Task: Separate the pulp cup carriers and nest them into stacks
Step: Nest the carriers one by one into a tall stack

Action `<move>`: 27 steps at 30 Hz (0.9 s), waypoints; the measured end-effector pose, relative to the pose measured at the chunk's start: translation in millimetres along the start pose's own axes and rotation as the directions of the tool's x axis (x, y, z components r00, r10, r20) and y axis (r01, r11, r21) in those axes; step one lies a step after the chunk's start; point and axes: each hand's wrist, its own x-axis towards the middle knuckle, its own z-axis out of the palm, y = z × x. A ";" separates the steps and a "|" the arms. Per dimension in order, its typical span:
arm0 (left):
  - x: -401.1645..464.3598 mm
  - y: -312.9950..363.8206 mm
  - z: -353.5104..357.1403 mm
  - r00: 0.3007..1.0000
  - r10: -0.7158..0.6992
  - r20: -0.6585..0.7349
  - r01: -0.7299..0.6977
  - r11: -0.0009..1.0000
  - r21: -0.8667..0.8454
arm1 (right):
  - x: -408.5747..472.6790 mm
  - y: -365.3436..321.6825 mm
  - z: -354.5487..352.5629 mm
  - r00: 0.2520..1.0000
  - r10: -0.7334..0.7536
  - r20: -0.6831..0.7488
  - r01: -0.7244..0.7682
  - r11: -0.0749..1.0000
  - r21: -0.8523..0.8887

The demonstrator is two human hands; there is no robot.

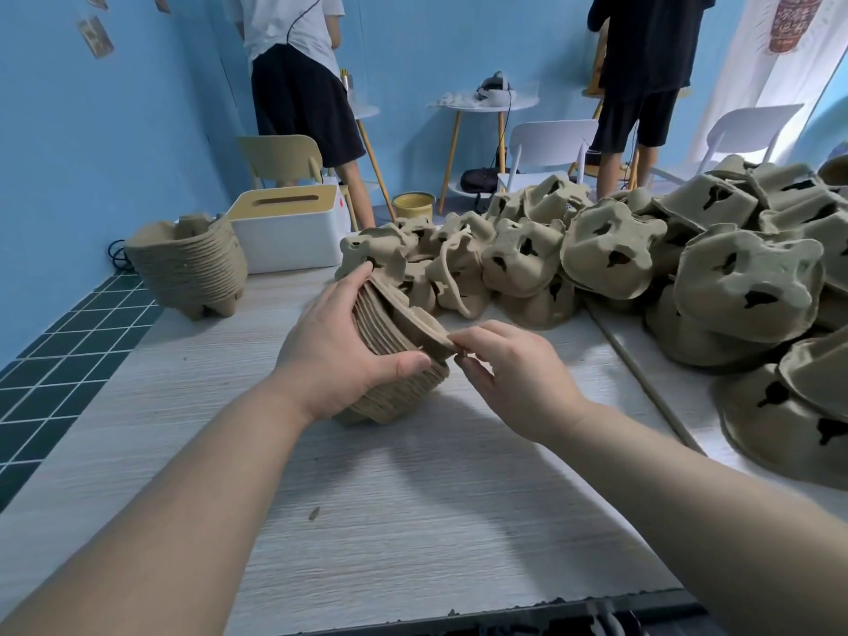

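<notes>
The left hand [339, 342] is wrapping a nested block of pulp carriers [390, 360], tilted on its side near the middle of the counter [413, 521]; its grip is clamped round the block, thumb lying across the layered rims. The right hand [514, 374] is pinching the lip of the outermost carrier [422, 325], fingertips together on the edge, seemingly peeling it away, though the contact point is partly hidden. A finished stack [192, 263] is standing toward the far-left corner beside a white tissue box [287, 227]; loose carriers [665, 268] are heaping along the far and right edges.

Risk: the thin lip could tear if pulled while friction is binding the layers; two carriers could lift together; the tilted block could slip from the left hand.

Material: moulded fibre, matte tan, rough-surfaced, with lobed cup wells, ragged rims and dark finger cut-outs.
</notes>
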 end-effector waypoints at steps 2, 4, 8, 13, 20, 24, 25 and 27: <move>-0.8 0.1 -0.5 1.000 -0.003 -0.005 0.003 1.000 -0.011 | 1.7 -1.0 0.4 0.998 -0.034 0.053 0.033 0.999 0.025; -1.0 -0.3 -0.2 1.000 -0.001 -0.020 0.000 1.000 -0.018 | 3.1 -0.2 0.4 0.991 -0.057 0.121 0.054 0.998 0.030; -0.4 -1.1 0.5 1.000 0.005 -0.022 -0.005 1.000 -0.007 | 3.5 6.6 -2.4 0.972 -0.106 0.208 0.104 0.994 0.019; 0.5 -2.1 0.9 1.000 -0.001 -0.024 0.001 1.000 -0.015 | 32.5 18.0 -4.2 0.991 0.130 0.039 -0.129 0.991 -0.033; 1.2 -3.2 2.0 1.000 0.009 -0.020 -0.009 1.000 -0.010 | 62.2 36.1 18.8 0.906 0.310 0.287 -0.279 0.949 -0.145; 1.9 -3.8 2.5 1.000 0.005 -0.023 -0.006 1.000 -0.019 | 65.0 43.0 27.2 0.886 0.287 0.363 -0.235 0.955 -0.180; 1.9 -3.8 2.6 1.000 0.005 -0.024 -0.005 1.000 -0.019 | 63.7 44.0 27.3 0.893 0.273 0.358 -0.221 0.959 -0.179; 1.9 -3.9 3.1 1.000 0.008 -0.029 -0.008 1.000 -0.018 | 58.5 44.0 25.2 0.923 0.229 0.310 -0.181 0.968 -0.175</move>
